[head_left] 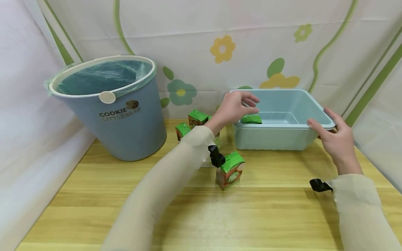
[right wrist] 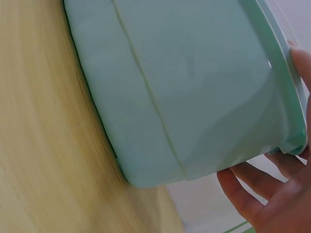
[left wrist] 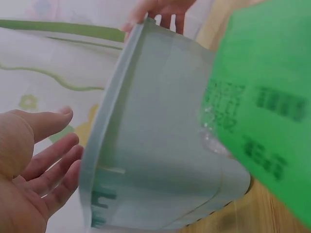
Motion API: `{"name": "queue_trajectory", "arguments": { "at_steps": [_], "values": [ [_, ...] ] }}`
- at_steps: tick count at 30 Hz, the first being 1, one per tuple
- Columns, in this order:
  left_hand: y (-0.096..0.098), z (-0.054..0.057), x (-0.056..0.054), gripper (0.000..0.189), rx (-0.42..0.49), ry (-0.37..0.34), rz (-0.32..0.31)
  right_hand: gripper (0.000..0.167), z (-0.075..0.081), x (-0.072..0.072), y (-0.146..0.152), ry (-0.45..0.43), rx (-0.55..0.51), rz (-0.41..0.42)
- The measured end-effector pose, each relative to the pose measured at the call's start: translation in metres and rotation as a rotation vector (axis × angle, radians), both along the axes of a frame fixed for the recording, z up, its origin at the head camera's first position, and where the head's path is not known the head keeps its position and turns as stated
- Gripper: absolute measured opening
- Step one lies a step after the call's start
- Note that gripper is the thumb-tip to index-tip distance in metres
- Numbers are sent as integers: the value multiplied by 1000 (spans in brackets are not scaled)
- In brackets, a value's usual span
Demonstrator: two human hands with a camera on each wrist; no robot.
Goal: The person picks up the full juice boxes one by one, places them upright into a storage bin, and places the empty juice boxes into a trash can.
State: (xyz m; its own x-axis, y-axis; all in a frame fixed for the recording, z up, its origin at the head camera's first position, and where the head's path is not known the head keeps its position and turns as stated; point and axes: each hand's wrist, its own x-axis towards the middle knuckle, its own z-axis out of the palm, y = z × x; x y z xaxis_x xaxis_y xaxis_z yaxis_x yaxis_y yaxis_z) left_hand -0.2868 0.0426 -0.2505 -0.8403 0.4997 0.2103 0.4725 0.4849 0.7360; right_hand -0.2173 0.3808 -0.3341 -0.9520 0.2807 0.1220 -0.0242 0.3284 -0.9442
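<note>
At the far right of the counter [head_left: 267, 216], we have one green-topped carton [head_left: 251, 119] lying inside the pale blue tub [head_left: 270, 138], by its left end. Our left hand [head_left: 235, 107] hangs over the tub's near left rim, just above that carton, fingers loosely spread and holding nothing. Our right hand [head_left: 340, 144] grips the tub at its near right corner, thumb on the rim and fingers curled beneath it.

We judge the work, which looks like loading cartons into the tub, to be at an early stage: a single carton is in, and most of the set is left outside. One near carton [head_left: 230, 171] stands alone on the counter, left of the tub and nearer to us. Farther left, more cartons [head_left: 198, 118] stand close together, partly behind our left forearm, so we cannot tell their full count. We can see no carton in the lined bucket [head_left: 141, 115] at the far left, though its bottom is out of sight, and neither hand is near it.
</note>
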Motion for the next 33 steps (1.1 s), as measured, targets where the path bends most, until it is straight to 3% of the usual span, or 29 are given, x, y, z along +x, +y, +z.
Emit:
{"name": "queue_trajectory", "arguments": {
  "at_steps": [11, 22, 28, 33],
  "values": [
    [-29, 6, 21, 29, 104, -10, 5, 81, -2, 1, 2, 0, -22, 4],
    [-70, 2, 44, 25, 177, 71, 76, 82, -1, -1, 0, 8, -34, 4],
    [-91, -7, 54, 25, 203, 76, 87, 82, -2, -1, 1, 17, -57, 9],
    [-107, -28, 69, 25, 265, 78, 83, 81, -1, 0, 0, 17, -45, 5]
  ]
}}
